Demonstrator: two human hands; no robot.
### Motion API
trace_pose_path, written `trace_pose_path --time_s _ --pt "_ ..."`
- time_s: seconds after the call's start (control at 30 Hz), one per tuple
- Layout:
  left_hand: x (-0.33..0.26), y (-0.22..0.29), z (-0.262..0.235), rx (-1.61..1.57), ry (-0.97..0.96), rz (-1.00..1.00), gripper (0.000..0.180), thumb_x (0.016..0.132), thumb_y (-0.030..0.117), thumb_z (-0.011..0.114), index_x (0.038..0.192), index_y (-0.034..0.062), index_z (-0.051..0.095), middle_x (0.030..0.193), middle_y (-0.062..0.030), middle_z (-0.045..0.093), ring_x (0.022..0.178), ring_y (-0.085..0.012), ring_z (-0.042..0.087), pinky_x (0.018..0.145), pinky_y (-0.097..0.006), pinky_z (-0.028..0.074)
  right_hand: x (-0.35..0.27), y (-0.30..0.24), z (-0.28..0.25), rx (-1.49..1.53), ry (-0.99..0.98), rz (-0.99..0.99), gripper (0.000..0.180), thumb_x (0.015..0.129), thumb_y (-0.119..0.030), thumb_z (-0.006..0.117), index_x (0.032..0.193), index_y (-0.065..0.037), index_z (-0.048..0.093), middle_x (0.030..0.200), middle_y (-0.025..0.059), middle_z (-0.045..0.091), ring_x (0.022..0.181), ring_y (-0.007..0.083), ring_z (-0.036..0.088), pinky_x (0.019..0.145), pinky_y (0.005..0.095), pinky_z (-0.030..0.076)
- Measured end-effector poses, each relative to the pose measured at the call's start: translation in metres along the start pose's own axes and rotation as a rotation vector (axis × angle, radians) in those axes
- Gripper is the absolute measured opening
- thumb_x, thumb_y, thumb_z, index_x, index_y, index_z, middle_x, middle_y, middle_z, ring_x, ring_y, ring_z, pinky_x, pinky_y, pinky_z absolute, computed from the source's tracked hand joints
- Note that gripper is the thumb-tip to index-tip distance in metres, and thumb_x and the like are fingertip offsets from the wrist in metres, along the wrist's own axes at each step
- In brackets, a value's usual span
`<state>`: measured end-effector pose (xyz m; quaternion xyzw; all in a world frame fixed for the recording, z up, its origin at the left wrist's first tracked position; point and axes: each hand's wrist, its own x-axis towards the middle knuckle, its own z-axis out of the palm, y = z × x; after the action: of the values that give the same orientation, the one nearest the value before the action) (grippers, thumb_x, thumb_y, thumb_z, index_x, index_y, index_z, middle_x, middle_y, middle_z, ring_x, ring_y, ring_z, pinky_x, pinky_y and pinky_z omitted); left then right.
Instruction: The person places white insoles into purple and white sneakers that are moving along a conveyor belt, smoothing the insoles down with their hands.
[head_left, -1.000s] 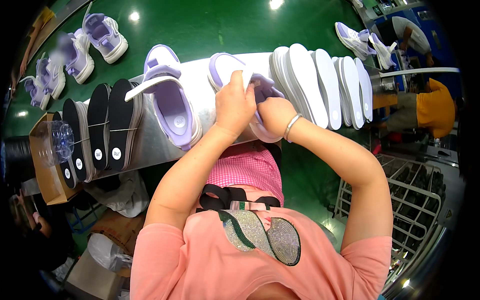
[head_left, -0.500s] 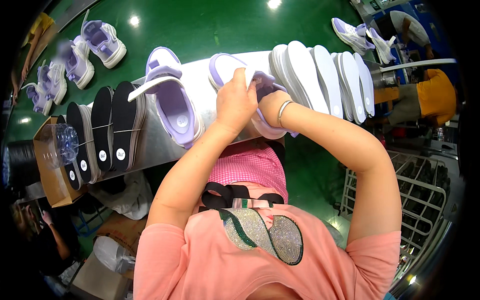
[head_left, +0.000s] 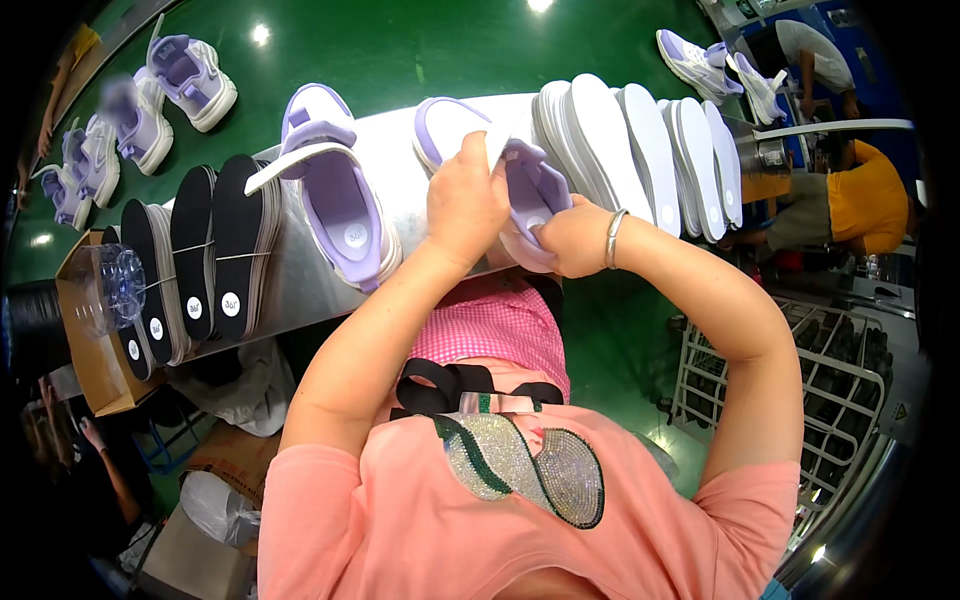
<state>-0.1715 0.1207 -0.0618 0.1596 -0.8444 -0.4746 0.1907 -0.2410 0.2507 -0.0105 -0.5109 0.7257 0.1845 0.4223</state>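
A lilac-and-white sneaker (head_left: 437,130) lies on the metal bench, its toe pointing away from me. My left hand (head_left: 466,205) is closed on its white strap or tongue near the shoe's opening. At the heel, my right hand (head_left: 580,238) grips the padded collar, with the thumb reaching over the rim. A pale round mark shows on the insole inside, partly behind my right fingers. To the left stands a matching sneaker (head_left: 340,195), its strap folded out sideways and its insole in view. No hand touches that one.
White insole stacks (head_left: 610,140) stand on the right. Tied black insole stacks (head_left: 245,240) stand on the left, beside a cardboard box (head_left: 95,350) with clear plastic. More sneakers (head_left: 195,80) sit on the green surface (head_left: 420,50) beyond. A wire rack (head_left: 780,390) is at lower right; other people are around.
My right hand has come out of the shoe's opening and moved back to its heel collar, uncovering the inside. My left hand keeps its hold. The whole view has shifted slightly.
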Motion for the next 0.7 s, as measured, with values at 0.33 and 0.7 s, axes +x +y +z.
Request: trace_pose_path --time_s 0.33,0.7 --pt "-0.034 -0.023 -0.016 -0.159 0.152 0.042 0.028 0.076 0.006 0.055 0.102 -0.0002 0.046 0.076 -0.0206 0.057 0.068 -0.0392 0.055 0.059 -0.045 0.043 -0.087 -0.018 -0.049 0.363 0.678 -0.184 0.03 0.081 -0.017 0.055 0.108 -0.005 0.054 0.079 0.0074 0.063 0.075 0.0212 0.061 0.098 0.0439 0.025" --pt "0.006 -0.007 0.005 -0.238 -0.051 -0.117 0.033 0.079 0.019 0.055 0.106 0.002 0.046 0.084 -0.0232 0.06 0.08 -0.0407 0.057 0.067 -0.046 0.044 -0.002 -0.003 0.014 0.179 0.03 -0.027 0.021 0.07 -0.011 0.052 0.088 -0.001 0.056 0.077 0.0161 0.061 0.08 0.0326 0.059 0.079 0.0457 0.036"
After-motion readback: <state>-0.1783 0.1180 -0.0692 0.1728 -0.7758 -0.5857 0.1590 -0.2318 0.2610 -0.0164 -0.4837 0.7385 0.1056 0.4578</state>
